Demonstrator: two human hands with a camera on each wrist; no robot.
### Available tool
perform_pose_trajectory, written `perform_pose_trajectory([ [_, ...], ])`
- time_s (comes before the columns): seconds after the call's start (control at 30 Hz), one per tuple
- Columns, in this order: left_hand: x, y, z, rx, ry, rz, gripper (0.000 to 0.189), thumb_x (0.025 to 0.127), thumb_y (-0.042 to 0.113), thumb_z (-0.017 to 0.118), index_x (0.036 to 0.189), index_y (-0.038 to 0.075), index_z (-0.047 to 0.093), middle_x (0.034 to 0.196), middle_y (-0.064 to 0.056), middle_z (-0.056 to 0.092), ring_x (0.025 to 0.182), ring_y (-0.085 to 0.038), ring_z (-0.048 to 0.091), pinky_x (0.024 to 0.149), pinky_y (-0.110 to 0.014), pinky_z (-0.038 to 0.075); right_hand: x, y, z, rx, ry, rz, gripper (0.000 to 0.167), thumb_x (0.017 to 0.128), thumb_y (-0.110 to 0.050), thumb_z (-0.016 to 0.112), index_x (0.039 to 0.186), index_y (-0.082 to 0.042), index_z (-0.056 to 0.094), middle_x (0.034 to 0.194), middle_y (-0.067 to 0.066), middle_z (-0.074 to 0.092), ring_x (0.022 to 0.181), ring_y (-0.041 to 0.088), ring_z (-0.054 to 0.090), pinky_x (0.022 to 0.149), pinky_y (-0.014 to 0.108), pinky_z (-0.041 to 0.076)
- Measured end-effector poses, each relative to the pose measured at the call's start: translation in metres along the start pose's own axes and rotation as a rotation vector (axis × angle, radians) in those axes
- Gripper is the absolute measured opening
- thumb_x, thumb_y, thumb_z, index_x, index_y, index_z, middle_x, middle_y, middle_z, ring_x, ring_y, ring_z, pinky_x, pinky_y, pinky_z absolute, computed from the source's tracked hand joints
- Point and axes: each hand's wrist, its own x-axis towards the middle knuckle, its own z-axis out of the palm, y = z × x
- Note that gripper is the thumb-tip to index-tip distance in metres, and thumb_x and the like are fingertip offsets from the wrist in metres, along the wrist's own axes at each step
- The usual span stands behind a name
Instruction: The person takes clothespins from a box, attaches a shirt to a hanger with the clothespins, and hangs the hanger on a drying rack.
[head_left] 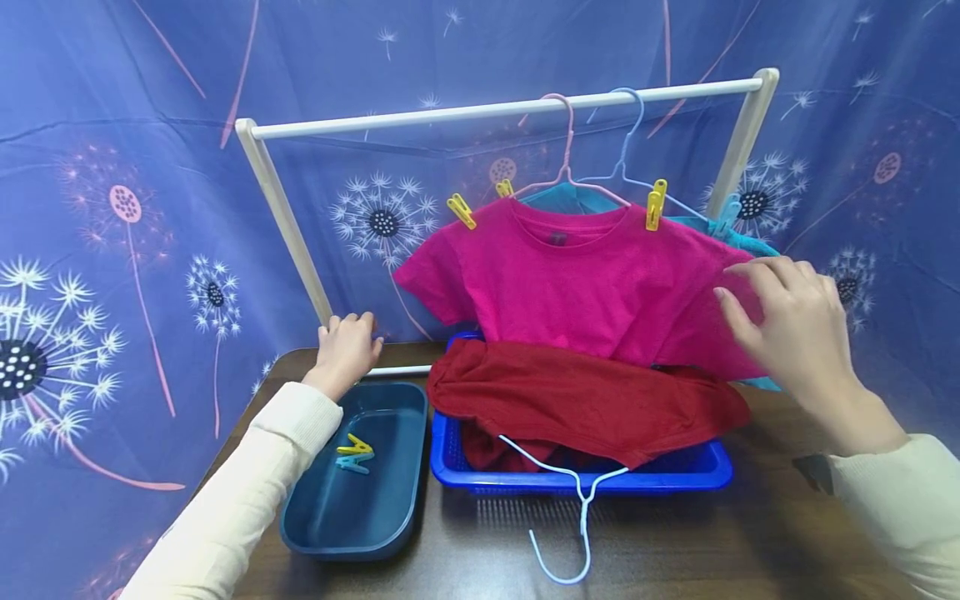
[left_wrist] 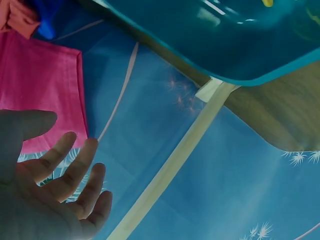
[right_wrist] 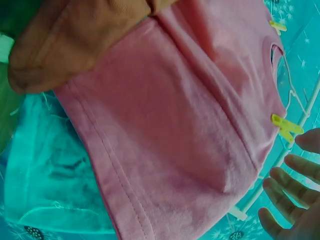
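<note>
My right hand (head_left: 798,325) is beside the sleeve of a bright pink T-shirt (head_left: 570,283), fingers spread and holding nothing. The shirt hangs from a pink hanger (head_left: 567,158), with a yellow clothespin (head_left: 656,205) at one shoulder and another yellow clothespin (head_left: 461,212) at the other. Behind it, a turquoise garment (right_wrist: 60,180) hangs on a blue hanger (head_left: 622,158), a light blue clothespin (head_left: 727,215) near its end. Over the far end of a dark teal tray (head_left: 352,533) is my left hand (head_left: 348,350), its fingers loosely bent around nothing.
A dark red garment (head_left: 585,400) lies across a blue basket (head_left: 585,482), a light blue hanger (head_left: 583,508) sticking out in front. The tray holds a yellow clothespin (head_left: 356,444) and a blue clothespin (head_left: 354,463). A rack with a white rail (head_left: 450,115) stands behind on the wooden table (head_left: 750,533).
</note>
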Motion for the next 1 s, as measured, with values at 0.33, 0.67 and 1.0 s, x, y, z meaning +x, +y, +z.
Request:
perform_pose_trajectory([
  [0.33, -0.022, -0.002, 0.012, 0.086, -0.014, 0.045, 0.024, 0.082, 0.022, 0.063, 0.093, 0.002, 0.057, 0.094, -0.021, 0.061, 0.092, -0.044, 0.051, 0.077, -0.053, 0.037, -0.024, -0.011, 0.003, 0.033, -0.157, -0.051, 0.033, 0.068, -0.012, 0.069, 0.099, -0.001, 0.062, 0.092, 0.019, 0.06, 0.087, 0.037, 0.053, 0.069, 0.05, 0.038],
  [0.67, -0.046, -0.005, 0.032, 0.162, -0.118, 0.096, 0.023, 0.076, 0.02, 0.07, 0.091, 0.006, 0.061, 0.093, -0.02, 0.063, 0.086, -0.039, 0.052, 0.071, -0.048, 0.038, -0.056, -0.005, 0.019, 0.026, -0.248, -0.138, 0.031, 0.065, -0.016, 0.067, 0.094, -0.005, 0.062, 0.087, 0.012, 0.062, 0.079, 0.032, 0.056, 0.062, 0.044, 0.036],
  [1.0, -0.069, -0.013, 0.046, 0.181, -0.259, 0.103, 0.02, 0.075, 0.014, 0.067, 0.094, 0.01, 0.064, 0.093, -0.015, 0.064, 0.089, -0.037, 0.051, 0.074, -0.049, 0.037, -0.083, -0.003, 0.024, 0.033, -0.406, -0.177, 0.037, 0.06, -0.013, 0.073, 0.096, -0.01, 0.064, 0.09, 0.009, 0.064, 0.081, 0.028, 0.056, 0.065, 0.045, 0.039],
])
